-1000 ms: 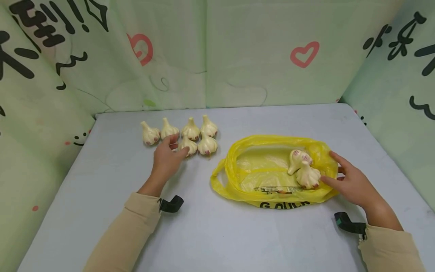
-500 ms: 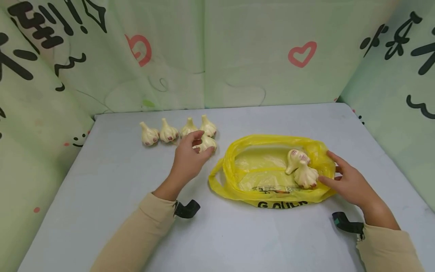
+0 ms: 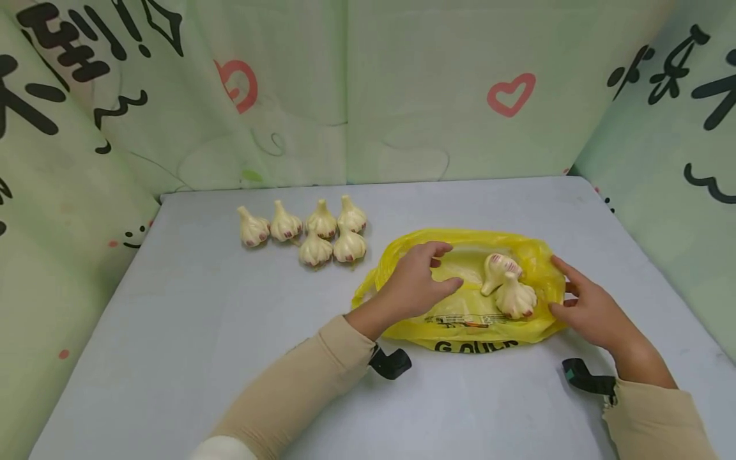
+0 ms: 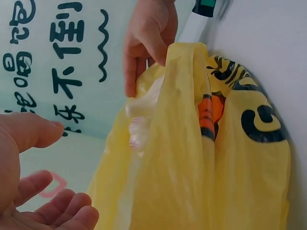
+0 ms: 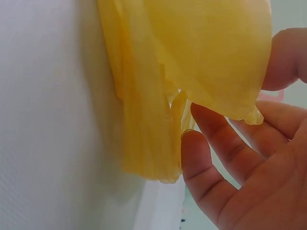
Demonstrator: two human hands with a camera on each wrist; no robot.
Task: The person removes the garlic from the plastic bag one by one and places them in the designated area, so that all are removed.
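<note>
Looking down through the head view, I have the yellow bag [image 3: 520, 331] on the pale counter [image 3: 230, 319], its long axis running left to right, its mouth facing up. Two garlic bulbs [image 3: 515, 299] lie inside near its right end, touching: the farther one points its stem toward the near left, the nearer one toward the far side, leaning slightly left. Six more bulbs [image 3: 315, 249] lie left of the bag, four in a back row and two in front, stems pointing toward the far edge. I see the left hand [image 3: 416, 281] over the left half of the bag, thumb and fingers well apart with nothing between them. The right hand [image 3: 592, 306] curves round the bag's right end.

From the left wrist, I get the same left hand spread wide beside the bag, holding nothing. Pale garlic shows in the mouth, and black lettering [image 4: 261, 123] runs along the outside.

On the right wrist view, yellow plastic lies between thumb and fingers, which bend loosely round it with fingertips against it; how firmly they grip, I cannot tell.
</note>
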